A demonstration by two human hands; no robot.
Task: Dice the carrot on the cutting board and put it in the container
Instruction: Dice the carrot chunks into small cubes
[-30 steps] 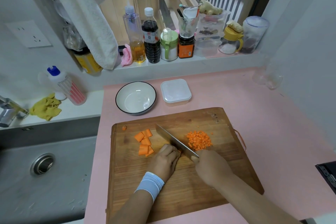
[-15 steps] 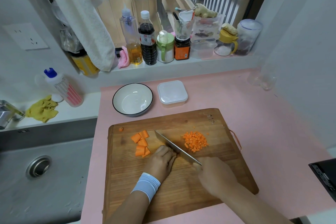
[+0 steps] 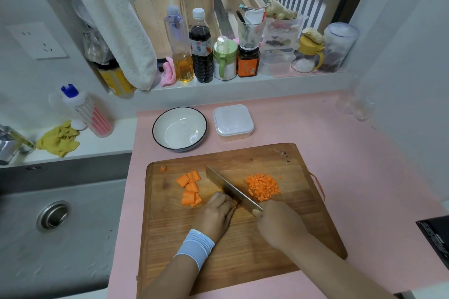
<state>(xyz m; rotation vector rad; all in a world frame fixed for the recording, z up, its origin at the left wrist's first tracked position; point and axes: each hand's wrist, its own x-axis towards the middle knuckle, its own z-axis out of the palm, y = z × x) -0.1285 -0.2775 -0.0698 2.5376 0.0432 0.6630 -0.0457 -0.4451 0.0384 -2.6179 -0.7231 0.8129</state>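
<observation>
R hand (image 3: pixel 279 223) grips the knife (image 3: pixel 230 189) w/ fingers wrapped round it, L hand (image 3: pixel 216 213) fingers curled beside the blade, hold hidden, carrot chunks (image 3: pixel 190 189) & diced pile (image 3: pixel 263 187) flanking it on the cutting board (image 3: pixel 243 250), lidded container (image 3: pixel 233 121) beyond.

Knife (image 3: pixel 233 190): the blade lies a touch farther up the board (image 3: pixel 243 252) than 0.5 s ago, with the tip back near its 1.0 s position. Right hand (image 3: pixel 279 223), gripping the handle, shifts with it. Left hand (image 3: pixel 215 213) edges slightly; a sliver of carrot (image 3: pixel 238 204) now shows between its fingertips and the blade. Other shifts too small to tell.
</observation>
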